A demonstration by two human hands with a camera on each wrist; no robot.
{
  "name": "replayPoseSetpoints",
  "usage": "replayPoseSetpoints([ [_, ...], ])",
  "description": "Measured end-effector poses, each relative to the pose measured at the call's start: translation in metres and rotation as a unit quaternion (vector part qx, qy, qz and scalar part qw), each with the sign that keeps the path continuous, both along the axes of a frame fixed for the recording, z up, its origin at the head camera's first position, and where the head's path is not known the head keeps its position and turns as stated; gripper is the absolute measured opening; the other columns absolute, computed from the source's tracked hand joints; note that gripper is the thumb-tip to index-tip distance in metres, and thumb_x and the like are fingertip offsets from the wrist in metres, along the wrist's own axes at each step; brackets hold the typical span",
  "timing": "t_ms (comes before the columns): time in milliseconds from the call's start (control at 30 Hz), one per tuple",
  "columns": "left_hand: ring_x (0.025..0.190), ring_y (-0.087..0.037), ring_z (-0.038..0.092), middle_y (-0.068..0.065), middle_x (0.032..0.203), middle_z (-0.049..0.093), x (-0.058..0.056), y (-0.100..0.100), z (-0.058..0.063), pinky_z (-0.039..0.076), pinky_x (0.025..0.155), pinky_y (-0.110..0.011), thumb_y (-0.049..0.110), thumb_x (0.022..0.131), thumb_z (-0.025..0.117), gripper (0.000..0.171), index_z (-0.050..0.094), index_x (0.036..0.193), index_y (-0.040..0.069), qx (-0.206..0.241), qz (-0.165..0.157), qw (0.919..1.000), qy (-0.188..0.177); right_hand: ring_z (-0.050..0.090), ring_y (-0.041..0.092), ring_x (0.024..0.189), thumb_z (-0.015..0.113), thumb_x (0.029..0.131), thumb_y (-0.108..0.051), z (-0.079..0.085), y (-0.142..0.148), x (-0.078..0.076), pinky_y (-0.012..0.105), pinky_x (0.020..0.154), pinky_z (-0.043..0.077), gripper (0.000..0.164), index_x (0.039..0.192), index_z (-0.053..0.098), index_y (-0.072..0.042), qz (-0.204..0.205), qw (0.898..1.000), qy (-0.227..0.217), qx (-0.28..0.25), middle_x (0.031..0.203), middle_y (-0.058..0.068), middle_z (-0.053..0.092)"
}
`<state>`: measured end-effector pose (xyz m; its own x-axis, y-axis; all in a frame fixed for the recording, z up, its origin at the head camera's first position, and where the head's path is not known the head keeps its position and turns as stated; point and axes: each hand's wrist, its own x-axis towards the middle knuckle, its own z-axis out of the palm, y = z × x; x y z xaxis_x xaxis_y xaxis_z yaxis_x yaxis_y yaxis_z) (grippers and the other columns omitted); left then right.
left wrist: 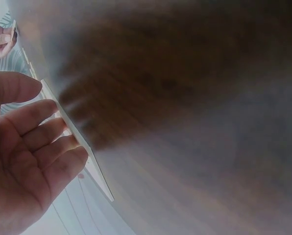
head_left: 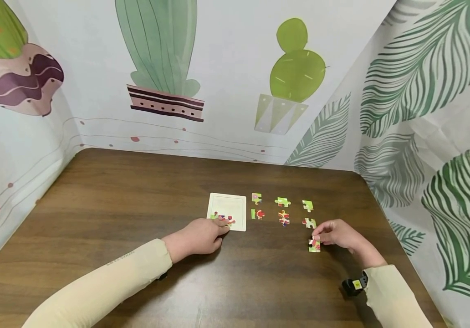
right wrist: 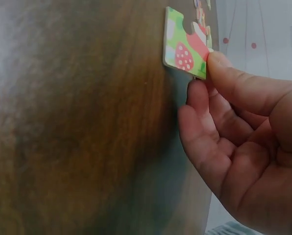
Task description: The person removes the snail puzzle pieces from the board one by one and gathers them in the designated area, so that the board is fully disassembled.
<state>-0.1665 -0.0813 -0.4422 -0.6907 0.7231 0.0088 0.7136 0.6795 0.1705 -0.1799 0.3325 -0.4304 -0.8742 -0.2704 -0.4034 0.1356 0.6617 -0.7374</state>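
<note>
A square, pale puzzle tray lies near the middle of the table, with colourful puzzle pieces along its near-left part. My left hand rests there, its fingertips over those pieces and partly hiding them. In the left wrist view the left hand's fingers are slightly bent at the tray's edge, gripping nothing. Off to the right, my right hand pinches a green corner puzzle piece between thumb and fingers; it bears a red, white-dotted shape and appears tilted up from the table.
Several loose puzzle pieces lie in rows right of the tray, among them a green one, a red-and-yellow one and a white-green one close to my right hand. Behind the brown table stands a cactus-printed wall.
</note>
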Motion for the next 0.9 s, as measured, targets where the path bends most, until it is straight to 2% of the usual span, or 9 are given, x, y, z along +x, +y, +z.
replayPoseSetpoints([
  [200,0.126,-0.024,0.068,-0.012,0.135,0.07,0.001,0.0,0.001,0.059,0.093,-0.04,0.012,0.092,0.061,0.038,0.072,0.128,0.007,0.0,0.002,1.0,0.006,0.062,0.01,0.079,0.073,0.092,-0.007,-0.002,-0.004,0.001,0.03,0.073,0.058,0.02,0.099,0.072,0.011,-0.014,0.998,0.028,0.053,0.087,0.003,0.073],
  [367,0.127,-0.024,0.067,-0.011,0.137,0.069,0.0,0.001,0.0,0.059,0.093,-0.04,0.012,0.092,0.061,0.039,0.072,0.128,0.007,-0.003,0.002,1.0,0.006,0.06,0.012,0.077,0.074,0.091,-0.007,-0.003,-0.008,0.002,0.031,0.069,0.055,0.016,0.097,0.074,0.008,-0.014,0.996,0.047,0.073,0.087,0.008,0.074],
  [567,0.128,-0.024,0.067,-0.011,0.138,0.069,0.0,0.001,0.0,0.059,0.095,-0.04,0.012,0.092,0.06,0.039,0.072,0.129,0.007,0.0,0.0,1.0,0.002,0.058,0.011,0.073,0.074,0.092,-0.007,-0.007,-0.009,0.002,0.03,0.064,0.053,0.013,0.095,0.075,0.005,-0.011,0.993,0.065,0.1,0.086,0.008,0.075],
  [900,0.13,-0.023,0.065,-0.01,0.139,0.068,-0.002,-0.001,-0.002,0.058,0.097,-0.039,0.012,0.093,0.06,0.039,0.071,0.13,0.007,-0.006,0.001,1.0,0.002,0.054,0.013,0.07,0.073,0.091,-0.006,-0.007,-0.012,0.004,0.026,0.061,0.048,0.01,0.092,0.074,0.004,-0.013,0.992,0.075,0.102,0.08,0.004,0.071],
])
